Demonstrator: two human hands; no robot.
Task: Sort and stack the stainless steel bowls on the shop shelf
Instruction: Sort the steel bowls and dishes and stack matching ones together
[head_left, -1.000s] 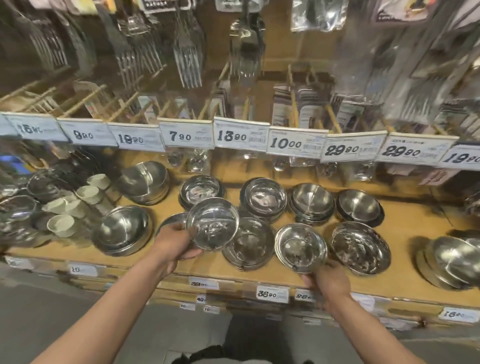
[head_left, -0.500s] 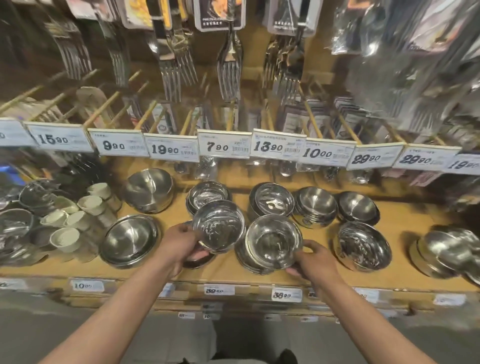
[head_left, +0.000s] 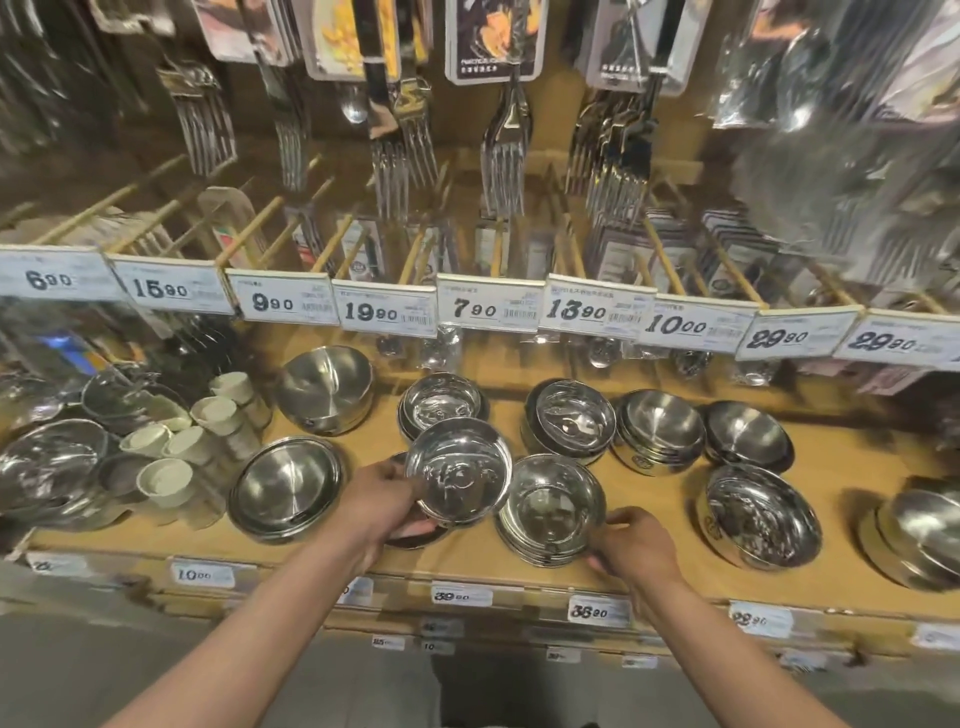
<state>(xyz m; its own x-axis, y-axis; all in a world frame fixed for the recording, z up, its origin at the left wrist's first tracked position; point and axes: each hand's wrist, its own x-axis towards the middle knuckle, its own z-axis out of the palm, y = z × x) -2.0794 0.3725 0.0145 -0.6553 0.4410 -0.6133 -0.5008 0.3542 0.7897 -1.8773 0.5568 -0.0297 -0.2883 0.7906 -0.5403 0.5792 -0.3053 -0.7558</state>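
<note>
Shiny round stainless steel bowl (head_left: 460, 475) at frame centre, tilted, held in left grip (head_left: 382, 506); right grip (head_left: 636, 543) clasps neighbouring steel bowl stack (head_left: 550, 512) on wooden shelf (head_left: 649, 499).

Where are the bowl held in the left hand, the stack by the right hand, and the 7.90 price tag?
held bowl (head_left: 458, 477), head view, centre of its inside.
bowl stack (head_left: 551, 512), head view, inside of the top bowl.
7.90 price tag (head_left: 487, 309), head view, middle of the label.

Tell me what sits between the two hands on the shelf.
In the head view, the stack of bowls sits between the left hand, which holds a bowl, and the right hand at its rim.
</note>
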